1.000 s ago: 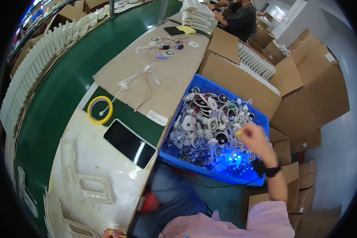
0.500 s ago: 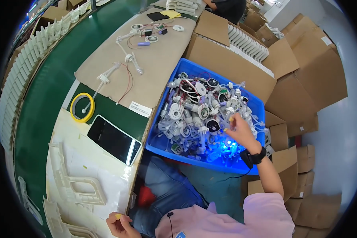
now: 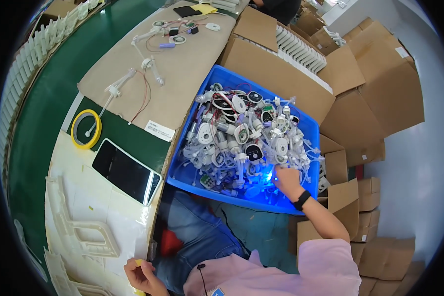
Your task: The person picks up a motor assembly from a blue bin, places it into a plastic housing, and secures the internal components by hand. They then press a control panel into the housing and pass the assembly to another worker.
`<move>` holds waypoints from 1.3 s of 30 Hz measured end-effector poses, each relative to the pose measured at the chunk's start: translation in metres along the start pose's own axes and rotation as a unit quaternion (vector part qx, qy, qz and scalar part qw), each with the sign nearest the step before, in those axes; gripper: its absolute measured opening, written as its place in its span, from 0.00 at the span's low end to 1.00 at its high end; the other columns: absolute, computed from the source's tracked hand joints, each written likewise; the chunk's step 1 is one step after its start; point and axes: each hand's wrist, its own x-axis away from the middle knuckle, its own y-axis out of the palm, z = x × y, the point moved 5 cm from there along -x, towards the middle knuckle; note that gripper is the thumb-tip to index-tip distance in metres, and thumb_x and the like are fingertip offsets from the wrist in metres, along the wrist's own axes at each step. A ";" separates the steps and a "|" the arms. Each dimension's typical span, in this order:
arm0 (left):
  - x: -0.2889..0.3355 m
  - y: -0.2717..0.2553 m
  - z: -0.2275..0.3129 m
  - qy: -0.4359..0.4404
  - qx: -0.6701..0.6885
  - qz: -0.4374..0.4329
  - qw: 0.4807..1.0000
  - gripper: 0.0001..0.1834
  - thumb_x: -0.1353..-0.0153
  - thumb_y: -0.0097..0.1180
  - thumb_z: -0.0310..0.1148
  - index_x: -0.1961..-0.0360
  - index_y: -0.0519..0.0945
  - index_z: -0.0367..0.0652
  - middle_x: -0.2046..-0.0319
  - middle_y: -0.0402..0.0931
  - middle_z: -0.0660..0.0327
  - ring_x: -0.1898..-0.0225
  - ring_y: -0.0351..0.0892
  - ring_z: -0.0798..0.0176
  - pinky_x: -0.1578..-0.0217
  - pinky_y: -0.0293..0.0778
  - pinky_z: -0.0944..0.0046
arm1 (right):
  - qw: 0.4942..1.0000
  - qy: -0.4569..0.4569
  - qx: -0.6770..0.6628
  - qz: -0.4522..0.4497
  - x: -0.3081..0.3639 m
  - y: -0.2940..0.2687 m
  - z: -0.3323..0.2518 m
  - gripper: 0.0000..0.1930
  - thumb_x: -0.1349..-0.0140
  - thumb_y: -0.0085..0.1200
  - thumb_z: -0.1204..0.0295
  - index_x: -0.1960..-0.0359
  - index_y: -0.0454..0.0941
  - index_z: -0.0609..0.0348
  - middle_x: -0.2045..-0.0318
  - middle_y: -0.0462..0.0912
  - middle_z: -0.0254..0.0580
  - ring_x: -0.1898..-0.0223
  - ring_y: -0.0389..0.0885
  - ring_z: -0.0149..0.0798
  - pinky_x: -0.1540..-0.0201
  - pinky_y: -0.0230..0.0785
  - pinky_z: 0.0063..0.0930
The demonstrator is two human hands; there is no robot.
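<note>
My right hand (image 3: 287, 179) reaches down into a blue plastic bin (image 3: 202, 193). Its fingers are curled in beside a bright blue glowing light (image 3: 268, 175); what they grip, if anything, is lost in the glare. Heaped in the bin are small white-and-clear plastic assemblies (image 3: 222, 140) with tubes, wires and oval covers. One black-faced oval part (image 3: 254, 152) lies just left of the hand. My left hand (image 3: 144, 277), with yellow wrapping on a finger, rests at the table's near edge. Its fingers are loosely bent and apart, holding nothing visible.
On the table lie a phone (image 3: 126, 171), a yellow tape roll (image 3: 87, 129) and pale plastic frames (image 3: 86, 232). Cardboard (image 3: 108, 64) carries wired assemblies (image 3: 114, 91). Behind the bin stands a carton (image 3: 276, 74) of white parts; more cartons (image 3: 380, 74) fill the right side. A person (image 3: 281, 10) is at the top.
My right hand has gone lower into the bin, toward the blue light, and its fingers have curled in. My left hand has shifted slightly. The whole view has moved a little.
</note>
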 end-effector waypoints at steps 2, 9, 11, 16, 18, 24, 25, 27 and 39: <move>0.002 -0.001 -0.007 -0.005 -0.037 0.019 0.999 0.05 0.36 0.53 0.27 0.66 0.71 0.39 0.76 0.69 0.64 0.78 0.66 0.75 0.78 0.61 0.77 | 0.992 0.102 -0.061 0.048 0.005 -0.015 0.024 0.15 0.52 0.62 0.59 0.70 0.78 0.56 0.81 0.80 0.48 0.75 0.81 0.52 0.72 0.72 0.43; -0.003 0.004 -0.004 0.032 -0.040 0.002 0.999 0.04 0.35 0.51 0.27 0.66 0.69 0.40 0.75 0.66 0.64 0.79 0.63 0.75 0.79 0.58 0.77 | 0.950 0.162 -0.252 0.089 0.000 -0.095 0.090 0.13 0.51 0.60 0.64 0.78 0.75 0.61 0.82 0.79 0.49 0.76 0.80 0.53 0.73 0.71 0.43; -0.003 0.003 -0.007 0.017 -0.043 0.015 0.999 0.04 0.35 0.50 0.26 0.66 0.69 0.40 0.75 0.66 0.64 0.79 0.62 0.75 0.79 0.58 0.77 | 0.947 0.190 -0.235 0.111 -0.003 -0.105 0.095 0.13 0.50 0.61 0.65 0.76 0.72 0.61 0.82 0.78 0.52 0.76 0.80 0.55 0.74 0.70 0.45; 0.001 -0.002 -0.011 0.042 -0.030 0.008 0.999 0.04 0.35 0.49 0.26 0.67 0.69 0.40 0.75 0.66 0.64 0.79 0.62 0.75 0.79 0.57 0.77 | 0.949 0.250 -0.108 0.158 0.016 -0.075 0.069 0.13 0.48 0.62 0.64 0.73 0.74 0.61 0.80 0.78 0.52 0.75 0.77 0.60 0.74 0.68 0.48; 0.001 0.003 -0.008 0.038 -0.015 0.011 0.999 0.04 0.35 0.50 0.27 0.67 0.69 0.40 0.76 0.65 0.64 0.79 0.62 0.75 0.79 0.57 0.77 | 0.917 0.268 -0.295 -0.008 0.030 -0.011 0.061 0.16 0.43 0.60 0.60 0.76 0.78 0.62 0.82 0.80 0.51 0.78 0.82 0.50 0.74 0.72 0.43; 0.002 0.002 -0.005 -0.009 -0.038 0.018 0.999 0.07 0.36 0.49 0.27 0.70 0.66 0.40 0.81 0.62 0.63 0.78 0.60 0.71 0.75 0.55 0.73 | 0.578 0.425 -0.662 -0.217 0.053 0.068 0.011 0.19 0.36 0.55 0.62 0.51 0.70 0.65 0.61 0.80 0.60 0.69 0.85 0.48 0.71 0.79 0.33; 0.003 0.000 -0.008 0.006 -0.037 0.011 0.999 0.06 0.36 0.49 0.27 0.70 0.66 0.40 0.80 0.62 0.63 0.78 0.60 0.71 0.75 0.55 0.73 | 0.580 0.424 -0.660 -0.218 0.050 0.086 0.018 0.19 0.36 0.55 0.62 0.51 0.70 0.65 0.61 0.80 0.60 0.69 0.85 0.48 0.71 0.79 0.33; 0.004 -0.001 -0.011 0.016 -0.036 0.008 0.999 0.06 0.37 0.49 0.27 0.69 0.66 0.40 0.80 0.62 0.63 0.78 0.60 0.71 0.75 0.55 0.73 | 0.293 0.476 -0.825 -0.087 0.047 0.114 0.036 0.19 0.37 0.55 0.64 0.51 0.67 0.62 0.60 0.79 0.53 0.68 0.82 0.47 0.74 0.77 0.31; -0.002 0.004 -0.014 -0.001 -0.019 -0.018 1.000 0.06 0.38 0.51 0.26 0.69 0.67 0.39 0.77 0.63 0.62 0.77 0.61 0.70 0.75 0.56 0.72 | 0.500 0.463 -0.726 -0.090 0.034 0.031 0.137 0.12 0.39 0.52 0.59 0.67 0.72 0.54 0.79 0.76 0.33 0.82 0.75 0.31 0.85 0.64 0.22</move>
